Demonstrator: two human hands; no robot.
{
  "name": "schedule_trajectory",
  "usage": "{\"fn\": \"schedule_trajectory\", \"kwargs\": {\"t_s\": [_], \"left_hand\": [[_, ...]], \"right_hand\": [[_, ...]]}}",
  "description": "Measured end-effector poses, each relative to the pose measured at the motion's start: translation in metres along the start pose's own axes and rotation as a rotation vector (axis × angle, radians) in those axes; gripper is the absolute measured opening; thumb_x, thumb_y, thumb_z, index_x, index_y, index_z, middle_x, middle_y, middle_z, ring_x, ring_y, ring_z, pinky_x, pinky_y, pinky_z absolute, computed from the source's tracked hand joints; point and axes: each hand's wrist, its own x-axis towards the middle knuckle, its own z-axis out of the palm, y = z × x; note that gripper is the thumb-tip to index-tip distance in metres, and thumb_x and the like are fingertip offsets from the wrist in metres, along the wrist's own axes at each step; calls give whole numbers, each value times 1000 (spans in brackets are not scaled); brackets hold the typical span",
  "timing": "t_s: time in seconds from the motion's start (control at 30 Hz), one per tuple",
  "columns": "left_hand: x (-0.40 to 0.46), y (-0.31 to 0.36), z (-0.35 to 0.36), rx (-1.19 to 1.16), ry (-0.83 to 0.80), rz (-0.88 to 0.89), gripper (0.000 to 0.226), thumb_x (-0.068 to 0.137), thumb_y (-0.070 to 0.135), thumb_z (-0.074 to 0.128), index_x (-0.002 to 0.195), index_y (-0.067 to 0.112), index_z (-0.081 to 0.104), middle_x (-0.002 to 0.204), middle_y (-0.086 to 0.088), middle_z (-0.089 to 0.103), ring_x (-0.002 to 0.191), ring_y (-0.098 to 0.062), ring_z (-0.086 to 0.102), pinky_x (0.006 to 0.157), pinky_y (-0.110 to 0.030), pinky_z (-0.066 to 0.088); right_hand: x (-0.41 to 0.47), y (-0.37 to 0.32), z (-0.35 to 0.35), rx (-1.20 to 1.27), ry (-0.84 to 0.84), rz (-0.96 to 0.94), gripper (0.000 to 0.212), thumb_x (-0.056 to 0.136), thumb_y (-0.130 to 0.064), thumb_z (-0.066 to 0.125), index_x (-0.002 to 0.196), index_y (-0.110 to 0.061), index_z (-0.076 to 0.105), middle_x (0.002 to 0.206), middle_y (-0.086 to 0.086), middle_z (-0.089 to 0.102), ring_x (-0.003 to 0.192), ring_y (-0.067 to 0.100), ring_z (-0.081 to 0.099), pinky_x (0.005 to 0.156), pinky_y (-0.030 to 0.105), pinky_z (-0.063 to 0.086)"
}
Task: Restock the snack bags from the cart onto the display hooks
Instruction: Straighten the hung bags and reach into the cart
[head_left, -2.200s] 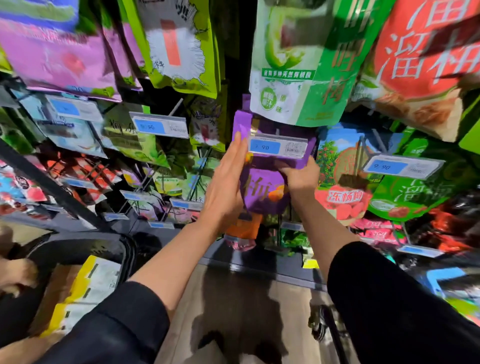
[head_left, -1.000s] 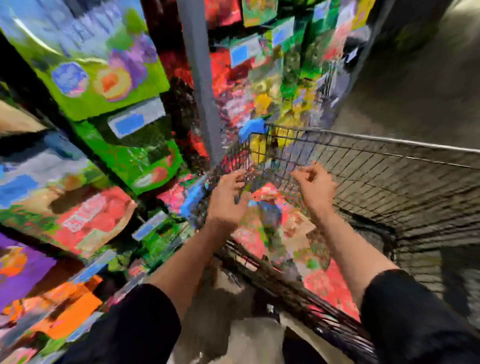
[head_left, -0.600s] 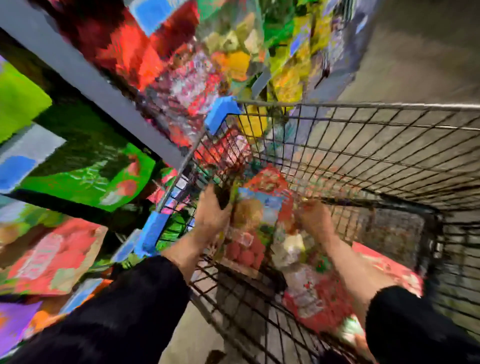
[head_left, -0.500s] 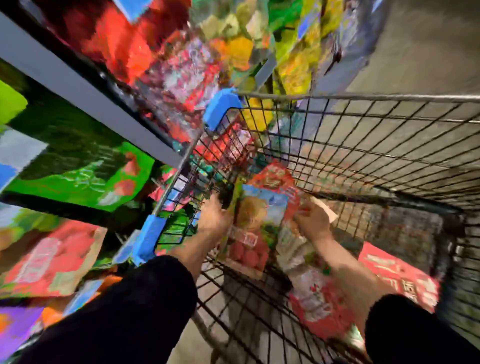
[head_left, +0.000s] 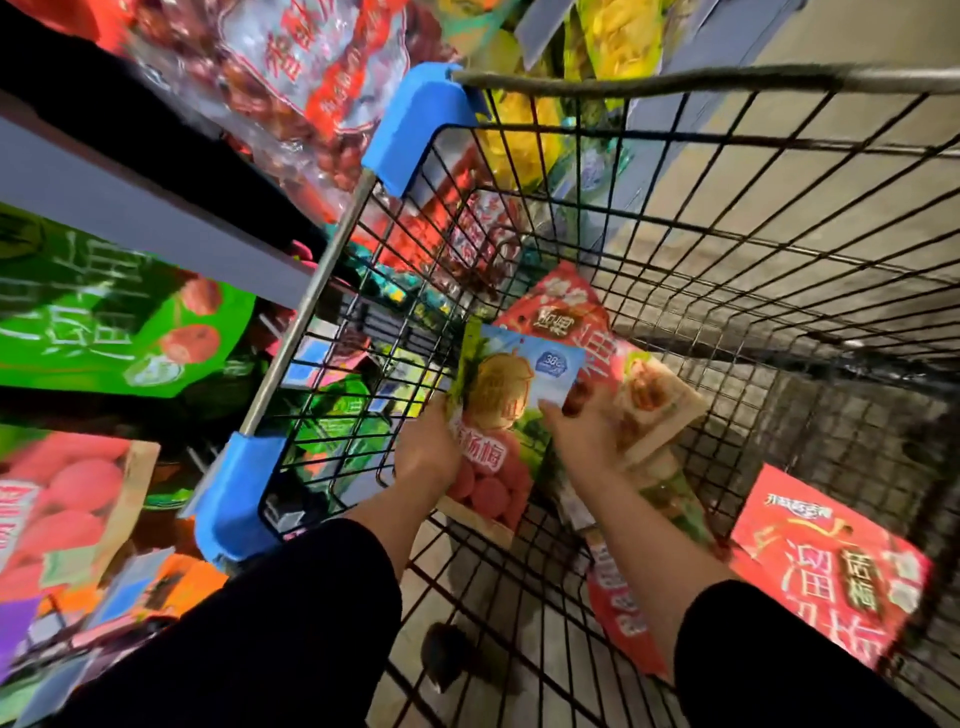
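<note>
Since the purple bag was settled on its hook about two seconds ago, the view has been swung from the display to the black wire shopping cart (head_left: 727, 218), and both hands have been brought down into it. A flat snack bag printed with blue sky and red bayberries (head_left: 511, 395) is now held upright near the cart's left wall: its left edge is gripped by the left hand (head_left: 428, 457), fingers curled behind it, while its right edge is pinched by the thumb of the right hand (head_left: 576, 441). The rest of the right hand's fingers are hidden, so whether the tan and red bags (head_left: 644, 395) beneath are also held cannot be told. Half a second ago the bag was lower among the others; it has been raised slightly. More red bags (head_left: 831, 571) remain on the cart floor. The pick-up appears secured, and a lift toward the hanging display bags (head_left: 104, 322) is judged next.
</note>
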Motion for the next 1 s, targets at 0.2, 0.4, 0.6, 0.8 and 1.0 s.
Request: {"fn": "schedule_trajectory", "kwargs": {"t_s": [0.2,0.4,0.6,0.8,1.0], "left_hand": [[-23,23,-15,10,78,263,60,96,38,50,150,36,25,102,-12,68,92,-33,62,67,-36,43],[-32,65,17,-164,-173,496,63,88,65,35,143,35,42,128,-11,56,113,-34,52,95,-42,42],[-27,84,25,-430,-326,323,101,72,60,71,151,16,25,154,-13,19,141,-31,26,115,-41,28],[-32,82,37,-484,-286,278,95,58,51,86,135,13,45,143,-11,21,137,-28,24,116,-39,27],[-32,74,30,-704,-191,166,85,56,27,93,123,14,41,113,-5,59,108,-24,57,92,-39,49]], "right_hand": [[-1,-10,7,44,73,-1,17,89,-13,63,98,1,68,95,16,66,90,25,59,70,31,38],[0,14,-70,193,159,-6,25,93,-7,50,115,-15,60,112,8,63,103,25,58,85,32,44],[-1,38,-103,410,142,29,32,84,9,59,89,-21,68,85,-2,70,78,12,63,69,25,50],[5,35,-97,432,158,120,15,91,0,56,95,-13,61,80,-1,64,64,6,56,55,17,46],[8,26,-87,376,108,96,28,89,8,55,115,-3,57,86,2,62,70,8,55,53,9,44]]}}
